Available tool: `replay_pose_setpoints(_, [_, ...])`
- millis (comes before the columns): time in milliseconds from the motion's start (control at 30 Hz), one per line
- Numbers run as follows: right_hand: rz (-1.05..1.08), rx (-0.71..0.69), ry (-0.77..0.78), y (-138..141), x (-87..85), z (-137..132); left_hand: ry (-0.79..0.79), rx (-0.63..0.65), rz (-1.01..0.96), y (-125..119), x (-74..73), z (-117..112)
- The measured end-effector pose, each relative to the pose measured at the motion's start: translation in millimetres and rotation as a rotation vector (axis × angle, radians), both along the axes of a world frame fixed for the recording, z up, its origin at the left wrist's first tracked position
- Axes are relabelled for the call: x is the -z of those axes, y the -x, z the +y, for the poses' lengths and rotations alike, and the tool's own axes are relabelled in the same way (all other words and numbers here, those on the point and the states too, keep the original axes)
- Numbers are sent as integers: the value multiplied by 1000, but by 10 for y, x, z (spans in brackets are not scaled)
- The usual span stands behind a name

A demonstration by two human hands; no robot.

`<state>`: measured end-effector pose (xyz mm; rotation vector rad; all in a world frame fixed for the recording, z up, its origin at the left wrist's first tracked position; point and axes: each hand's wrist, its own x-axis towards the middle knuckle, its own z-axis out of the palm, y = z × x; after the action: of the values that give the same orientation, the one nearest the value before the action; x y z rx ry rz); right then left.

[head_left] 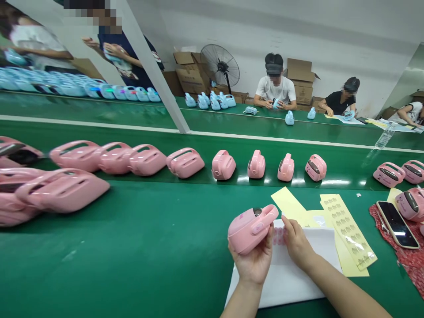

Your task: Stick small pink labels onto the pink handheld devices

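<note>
The left hand (pixel 253 265) is gripping a case (pixel 243 234), its side label (pixel 257 228) seemingly on; the right hand (pixel 298 243), hold unclear, is hovering by stickers (pixel 277 236) remaining near the sheet's (pixel 294 282) far edge.

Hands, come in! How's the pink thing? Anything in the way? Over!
Left hand holding pink thing. Right hand near its handle, grip unclear. White sheet below; nothing seen blocking. Over.

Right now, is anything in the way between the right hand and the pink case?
Nothing visible. There's just a gap between the right hand and the pink case, which the left hand holds up. The white paper lies below them.
</note>
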<state>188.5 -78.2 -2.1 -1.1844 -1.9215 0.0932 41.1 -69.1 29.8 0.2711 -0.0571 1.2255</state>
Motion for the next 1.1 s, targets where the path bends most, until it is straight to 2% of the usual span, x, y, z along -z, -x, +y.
replay_pose_setpoints(100, [124,-37,-47,28,-12,-15,45,-11,45,-20,29,-2])
replay_pose_setpoints(167, [286,-9,-23,11,-131,-6,49,-50,115,-20,44,-2])
replay_pose_setpoints(267, [622,65,170,-87,-493,28,32,-133,316,7,10,-17])
replay_pose_setpoints(333, [798,8,353,-181,-802,40,-33,-197,553,49,-67,-40])
replay_pose_setpoints(433, [854,-184,557,-288,-1215,13,-270,-311,1028,138,-232,-67])
replay_pose_setpoints(500, [779,-279,634,-308,-1398,-24,-502,-307,1308,189,-337,-64])
replay_pose_setpoints(567, [667,-308,677,-292,-1506,-56,-751,-255,1483,214,-413,-40])
replay_pose_setpoints(667, [520,-283,729,-243,-1575,-84,-1033,-294,1536,207,-461,3])
replay_pose_setpoints(767, [450,-269,790,-205,-1599,-99,-1136,-358,1514,189,-462,22])
replay_pose_setpoints(900, [459,-248,813,-179,-1595,-108,-1151,-359,1526,199,-452,14])
replay_pose_setpoints(1100, [580,-220,753,-148,-1493,-99,-1061,-341,1540,217,-418,5])
